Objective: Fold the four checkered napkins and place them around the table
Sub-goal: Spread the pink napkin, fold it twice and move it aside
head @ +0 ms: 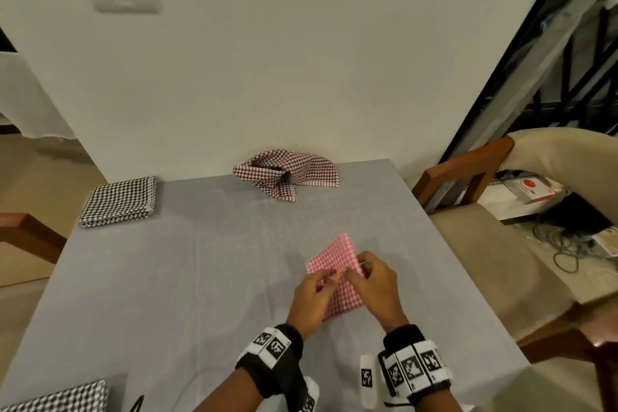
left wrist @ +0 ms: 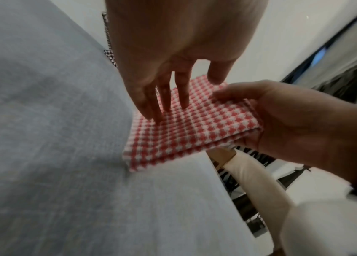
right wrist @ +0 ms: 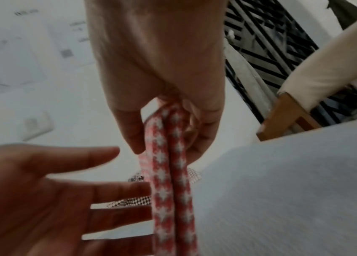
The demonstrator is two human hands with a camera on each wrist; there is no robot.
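Near table's right edge (head: 444, 244): right hand (head: 376, 291) pinches folded pink napkin (head: 337, 254) (layered); left hand (head: 309, 298) flat, fingers straight.

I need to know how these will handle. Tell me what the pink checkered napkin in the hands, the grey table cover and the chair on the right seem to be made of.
Pink checkered napkin: thick woven cloth, probably cotton; raised weave, soft rounded fold edges.
Grey table cover: matte woven fabric, apparently; fine thread grain shows.
Chair: brown wooden frame with a slight sheen, cream cloth cover draped over its back.
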